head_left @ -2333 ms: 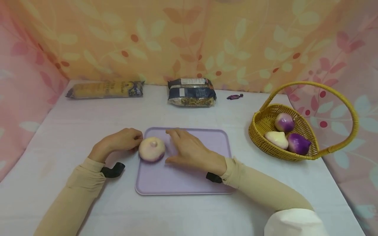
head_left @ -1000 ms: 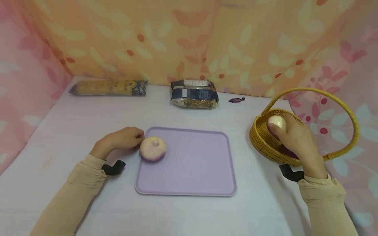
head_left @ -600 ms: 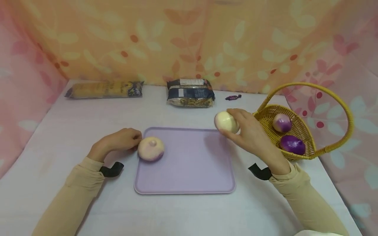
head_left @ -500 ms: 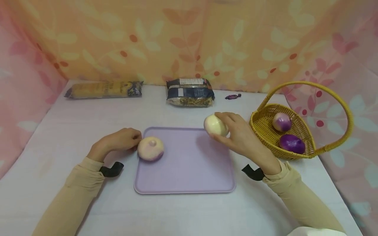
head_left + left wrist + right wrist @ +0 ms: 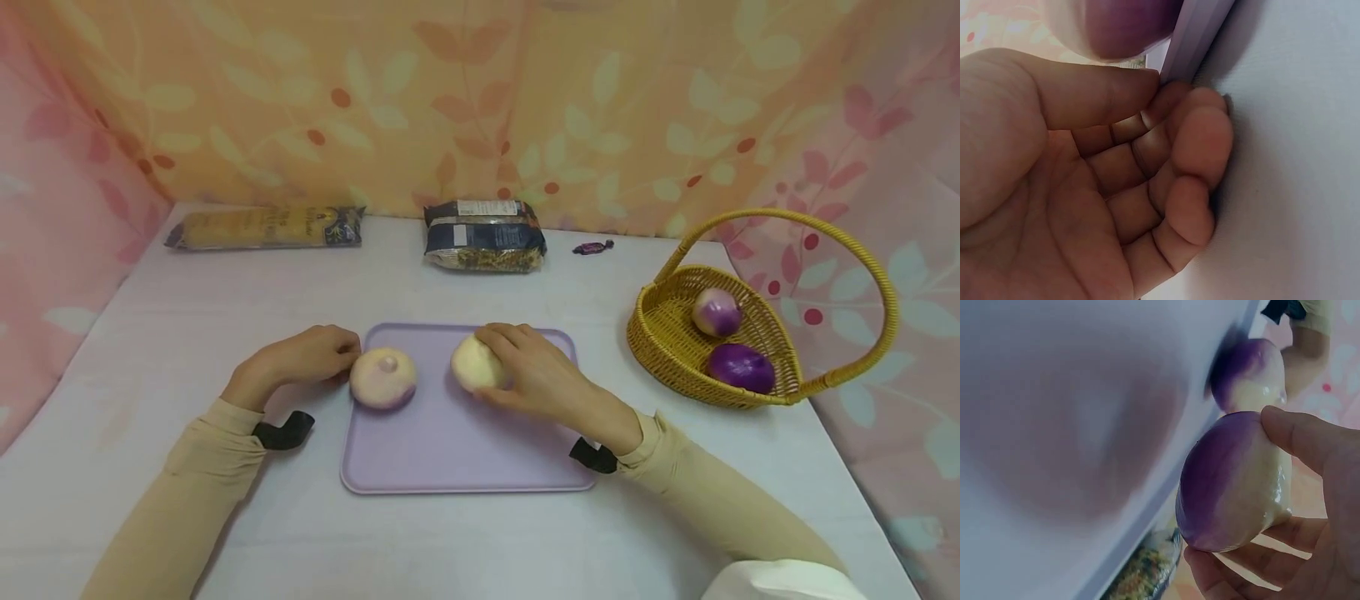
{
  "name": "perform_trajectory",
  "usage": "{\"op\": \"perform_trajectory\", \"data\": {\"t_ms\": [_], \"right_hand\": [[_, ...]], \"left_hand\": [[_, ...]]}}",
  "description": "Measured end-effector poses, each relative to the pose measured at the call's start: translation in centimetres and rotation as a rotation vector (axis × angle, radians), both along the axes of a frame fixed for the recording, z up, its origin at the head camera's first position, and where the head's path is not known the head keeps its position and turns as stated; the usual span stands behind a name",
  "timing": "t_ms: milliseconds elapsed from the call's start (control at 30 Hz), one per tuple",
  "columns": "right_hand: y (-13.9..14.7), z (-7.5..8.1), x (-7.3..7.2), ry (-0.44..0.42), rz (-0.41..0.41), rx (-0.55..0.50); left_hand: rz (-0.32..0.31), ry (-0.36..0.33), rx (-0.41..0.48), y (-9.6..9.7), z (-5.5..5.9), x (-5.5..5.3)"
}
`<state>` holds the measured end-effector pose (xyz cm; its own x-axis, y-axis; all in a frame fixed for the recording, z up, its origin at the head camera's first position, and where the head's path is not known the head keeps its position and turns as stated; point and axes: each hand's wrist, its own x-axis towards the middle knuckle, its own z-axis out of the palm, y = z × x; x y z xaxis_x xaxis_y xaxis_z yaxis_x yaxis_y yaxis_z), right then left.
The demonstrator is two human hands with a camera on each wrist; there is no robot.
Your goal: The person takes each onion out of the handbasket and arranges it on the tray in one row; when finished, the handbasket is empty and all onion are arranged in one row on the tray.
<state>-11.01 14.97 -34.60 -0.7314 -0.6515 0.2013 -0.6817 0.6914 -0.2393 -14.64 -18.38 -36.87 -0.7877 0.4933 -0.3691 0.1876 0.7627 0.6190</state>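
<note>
My right hand [image 5: 540, 375] grips a white and purple turnip [image 5: 478, 364] over the lilac tray [image 5: 468, 450]. The right wrist view shows thumb and fingers around that turnip [image 5: 1235, 481], its purple side facing the tray. On the tray's left part sits another turnip [image 5: 383, 379], stem up. My left hand [image 5: 311, 358] rests on the table at the tray's left edge, its fingers curled. Seen from the left wrist, the thumb and forefinger of this hand [image 5: 1104, 156] pinch the tray rim [image 5: 1188, 47].
A yellow wicker basket [image 5: 667, 354] with a tall handle stands at right, holding a pale purple turnip [image 5: 717, 312] and a deep purple one [image 5: 741, 368]. Along the back lie a pasta packet [image 5: 262, 228], a dark packet [image 5: 484, 236] and a wrapped candy [image 5: 593, 247].
My right hand went from the tray to the basket, took hold of a turnip there and carried it left and down over the tray. The left hand stays in place.
</note>
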Motion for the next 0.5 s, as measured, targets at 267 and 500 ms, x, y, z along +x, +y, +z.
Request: {"op": "perform_trajectory", "data": {"t_ms": [267,500], "right_hand": [[-1.4,-1.3,0.1,-0.048,0.052,0.017],[-2.6,-1.5,-0.1,-0.054,0.072,0.03]], "left_hand": [[-0.003,-0.022,0.014,-0.1,0.2,-0.1],[-0.001,-0.03,0.019,-0.2,0.0,-0.2]]}}
